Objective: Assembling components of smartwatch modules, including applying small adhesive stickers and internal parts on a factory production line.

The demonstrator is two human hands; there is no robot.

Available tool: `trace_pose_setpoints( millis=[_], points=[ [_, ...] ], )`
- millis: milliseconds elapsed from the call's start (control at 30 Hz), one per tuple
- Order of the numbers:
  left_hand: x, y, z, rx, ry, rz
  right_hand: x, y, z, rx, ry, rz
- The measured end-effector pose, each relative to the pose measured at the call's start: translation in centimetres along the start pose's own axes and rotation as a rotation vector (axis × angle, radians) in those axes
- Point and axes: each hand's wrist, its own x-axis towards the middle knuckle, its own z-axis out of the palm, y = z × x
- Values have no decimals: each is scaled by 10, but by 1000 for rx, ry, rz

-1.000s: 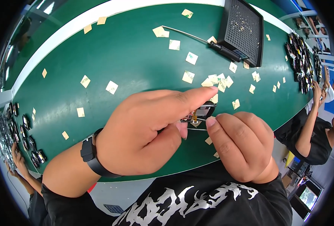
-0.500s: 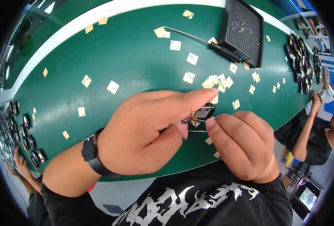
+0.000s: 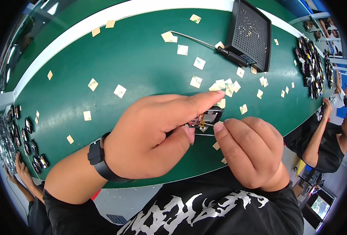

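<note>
Head view shows the left hand [image 3: 148, 137] gripping a small black-rimmed device [image 3: 211, 116] between its extended upper fingers and the thumb below; the full contact is hidden behind the hand. The device is held above the green table [image 3: 150, 74], its inside exposed, with a reddish board and an orange strip [image 3: 202, 121] visible. The right hand [image 3: 250, 152] has its thumb and forefinger closed in a narrow pinch on a slim metal tool [image 3: 205, 135], possibly tweezers; whether its tip touches the strip cannot be told. Step in hand is judged to be fine work on the device's interior near that strip. Next move appears to call for a steady left grip and small, controlled tip movement, as slipping could mark the board or strip. Loose pale squares [image 3: 182, 49] lie about the table.
</note>
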Motion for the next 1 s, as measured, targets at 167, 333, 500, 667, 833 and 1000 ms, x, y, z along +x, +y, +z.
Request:
trace_pose_setpoints(
  millis=[167, 333, 500, 667, 833, 1000],
  points=[
    [0, 0, 0, 8, -8, -4, -1, 1, 1, 73, -8, 10],
    [0, 1, 0, 23, -14, -8, 1, 2, -1, 87, -27, 1],
    [0, 3, 1, 36, -25, -9, 1, 3, 1, 92, -31, -13],
    [0, 8, 2, 103, -37, -25, 2, 1, -3, 100, -70, -23],
    [2, 7, 1, 124, -14, -30, 4, 2, -19, 79, -124, 33],
    [0, 11, 4, 33, -3, -122, -1, 4, -31, 74, -97, 100]
  ],
)
